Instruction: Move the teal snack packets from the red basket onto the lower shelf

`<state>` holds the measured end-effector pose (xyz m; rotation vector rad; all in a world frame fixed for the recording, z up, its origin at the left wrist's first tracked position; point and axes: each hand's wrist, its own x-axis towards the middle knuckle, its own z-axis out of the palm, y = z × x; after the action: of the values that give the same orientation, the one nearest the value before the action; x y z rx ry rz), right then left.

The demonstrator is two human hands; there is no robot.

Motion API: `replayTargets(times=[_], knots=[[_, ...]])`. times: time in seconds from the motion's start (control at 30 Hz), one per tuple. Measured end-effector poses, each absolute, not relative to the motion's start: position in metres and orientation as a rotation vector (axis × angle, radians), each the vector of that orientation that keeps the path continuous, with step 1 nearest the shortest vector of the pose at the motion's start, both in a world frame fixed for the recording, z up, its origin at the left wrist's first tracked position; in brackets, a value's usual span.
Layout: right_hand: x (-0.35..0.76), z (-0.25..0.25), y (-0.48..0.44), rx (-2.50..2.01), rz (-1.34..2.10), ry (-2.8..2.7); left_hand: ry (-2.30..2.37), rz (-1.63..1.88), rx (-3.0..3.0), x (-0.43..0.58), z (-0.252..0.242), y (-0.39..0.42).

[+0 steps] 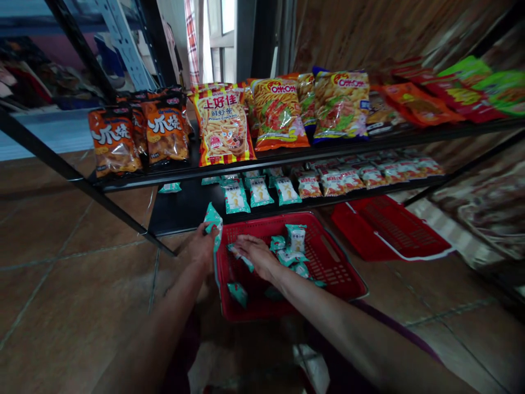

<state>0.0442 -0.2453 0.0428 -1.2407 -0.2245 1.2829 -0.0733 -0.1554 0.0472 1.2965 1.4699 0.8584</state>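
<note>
Our left hand (200, 247) pinches a green packet (213, 219) at ten o'clock by the red basket (335, 257); our right hand (257, 254) lies over a second packet (247, 262) at nine o'clock inside it, its grip unclear to us. We judge light pressure best, lest either crush.

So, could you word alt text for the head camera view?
A person's left hand grips a green snack packet at the edge of a red basket, while the right hand is at another packet inside. In front, larger snack bags line a black shelf, with small packets on the one below.
</note>
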Motion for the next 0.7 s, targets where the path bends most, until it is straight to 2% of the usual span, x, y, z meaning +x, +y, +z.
replayTargets(times=[0.07, 0.13, 0.23, 0.47, 0.7], knots=[[0.047, 0.053, -0.255, -1.190, 1.294, -0.180, 1.365, 0.811, 1.161, -0.073, 0.064, -0.180], [0.052, 0.063, -0.264, -1.162, 1.335, -0.143, 1.085, 0.745, 0.692, -0.074, 0.080, -0.199], [0.061, 0.075, -0.269, -1.128, 1.434, -0.097, 0.868, 0.675, 0.390, -0.077, 0.100, -0.213], [0.089, 0.099, -0.256, -1.188, 1.360, 0.081, 0.735, 0.588, 0.342, -0.078, 0.125, -0.202], [0.103, 0.117, -0.264, -1.243, 1.481, -0.177, 0.819, 0.506, 0.502, -0.094, 0.131, -0.189]])
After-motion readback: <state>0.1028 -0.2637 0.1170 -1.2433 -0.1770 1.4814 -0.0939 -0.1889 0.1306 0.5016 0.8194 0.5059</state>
